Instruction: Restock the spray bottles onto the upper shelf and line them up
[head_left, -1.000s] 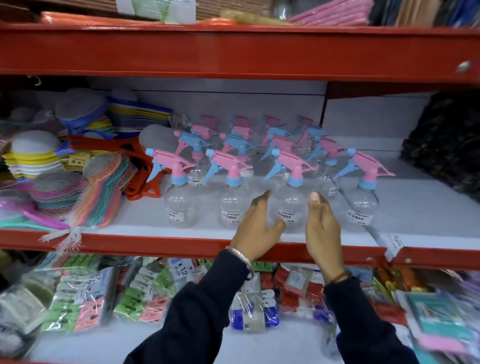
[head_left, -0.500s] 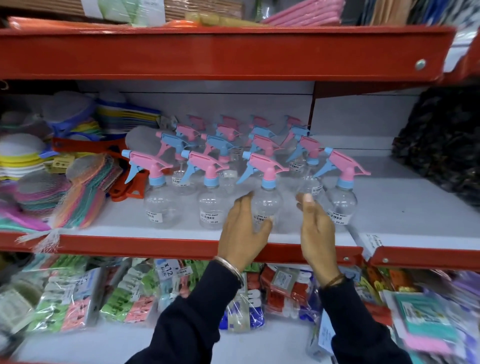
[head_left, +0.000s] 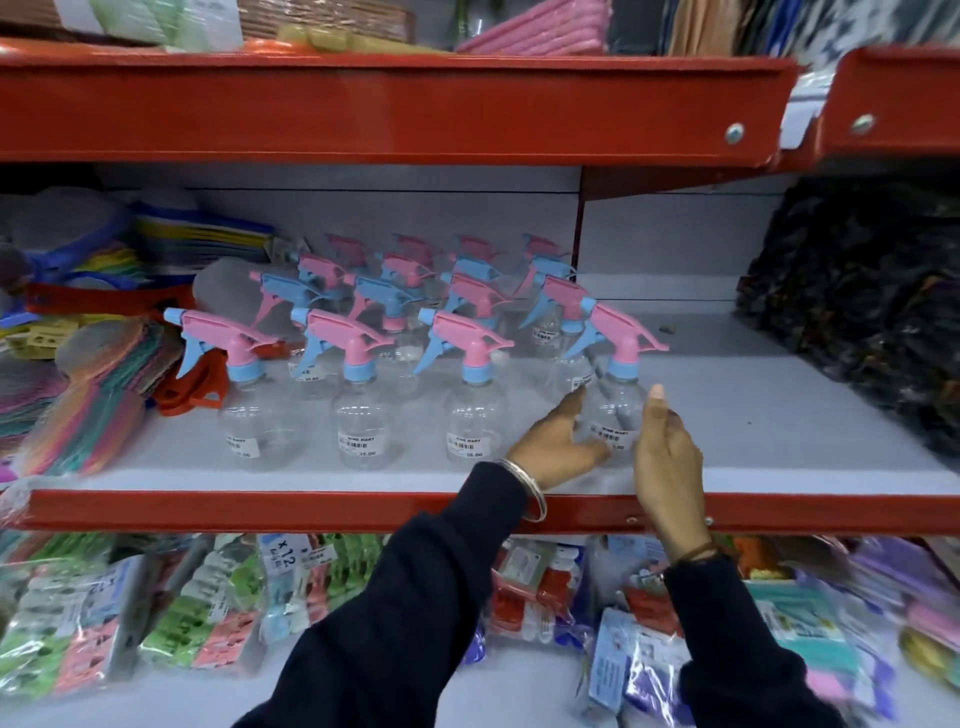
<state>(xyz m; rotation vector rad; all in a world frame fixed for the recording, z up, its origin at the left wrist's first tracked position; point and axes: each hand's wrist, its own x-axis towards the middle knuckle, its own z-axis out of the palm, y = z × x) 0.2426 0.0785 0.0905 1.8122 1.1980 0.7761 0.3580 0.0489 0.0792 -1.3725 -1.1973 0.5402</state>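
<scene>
Several clear spray bottles with pink and blue trigger heads stand in rows on the white shelf (head_left: 769, 415). The front row holds three evenly spaced bottles (head_left: 363, 415) and a fourth, the rightmost spray bottle (head_left: 618, 410), which stands a little further back. My left hand (head_left: 556, 444) cups that bottle's left side, with the thumb by its label and the fingers behind it. My right hand (head_left: 667, 452) lies flat against its right side, fingers straight up. The bottle stands upright on the shelf.
Coloured mesh scrubbers (head_left: 88, 395) and an orange plastic item (head_left: 192, 384) crowd the shelf's left end. A dark patterned bundle (head_left: 857, 312) fills the far right, with bare shelf between it and the bottles. A red shelf lip (head_left: 363, 109) hangs overhead. Packaged goods (head_left: 208, 613) lie below.
Both hands have shifted right, from flanking the third front bottle to the rightmost one. The view has moved closer and rightward.
</scene>
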